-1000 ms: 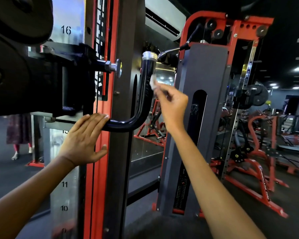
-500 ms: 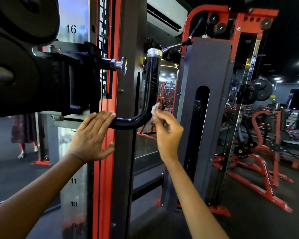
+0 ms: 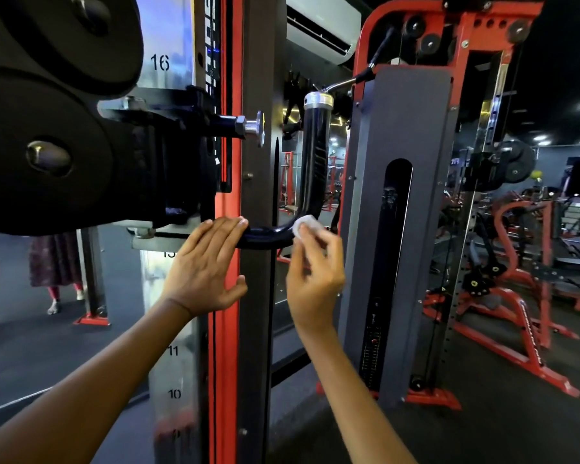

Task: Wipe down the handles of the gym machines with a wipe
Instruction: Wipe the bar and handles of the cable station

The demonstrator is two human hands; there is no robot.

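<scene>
A black L-shaped handle [image 3: 312, 169] with a silver cap sticks out of the red and dark upright of the machine and bends upward. My right hand [image 3: 315, 272] pinches a small white wipe [image 3: 303, 225] and holds it against the lower bend of the handle. My left hand [image 3: 205, 266] lies flat with straight fingers on the red upright, its fingertips touching the horizontal part of the handle.
Black weight plates [image 3: 47, 135] on a carriage with a silver knob [image 3: 257, 127] fill the upper left. A grey weight-stack tower [image 3: 412, 212] in a red frame stands right of the handle. Red gym machines [image 3: 516, 279] lie farther right. A person's legs [image 3: 56, 276] show at left.
My right hand has slid the wipe down the upright part of the handle to its lower bend. My left hand has stayed on the upright.
</scene>
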